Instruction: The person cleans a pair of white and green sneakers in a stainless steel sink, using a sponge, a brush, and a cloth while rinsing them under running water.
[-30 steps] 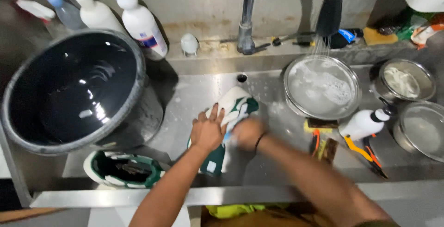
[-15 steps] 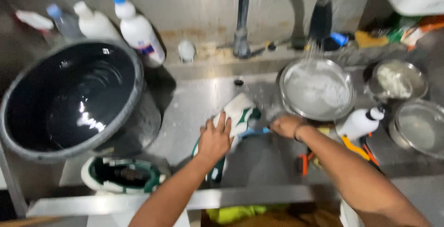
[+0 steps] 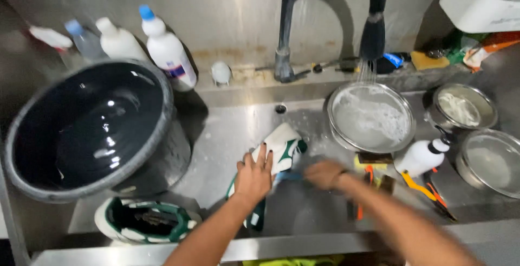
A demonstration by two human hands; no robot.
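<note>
Your left hand (image 3: 254, 175) lies spread, fingers splayed, pressing down on a white-and-green sneaker (image 3: 277, 155) on the steel sink floor (image 3: 227, 136). Your right hand (image 3: 324, 174) is blurred, curled just right of the sneaker around something blue (image 3: 288, 176); grip unclear. The matching sneaker (image 3: 143, 221) sits front left, below the dark bucket (image 3: 89, 128). Tap water falls into the steel bowl (image 3: 372, 117).

Two bare forearms without sleeves; left hand (image 3: 253, 175) with dark-painted fingernails; right hand (image 3: 324, 173) blurred, dark band at wrist.
</note>
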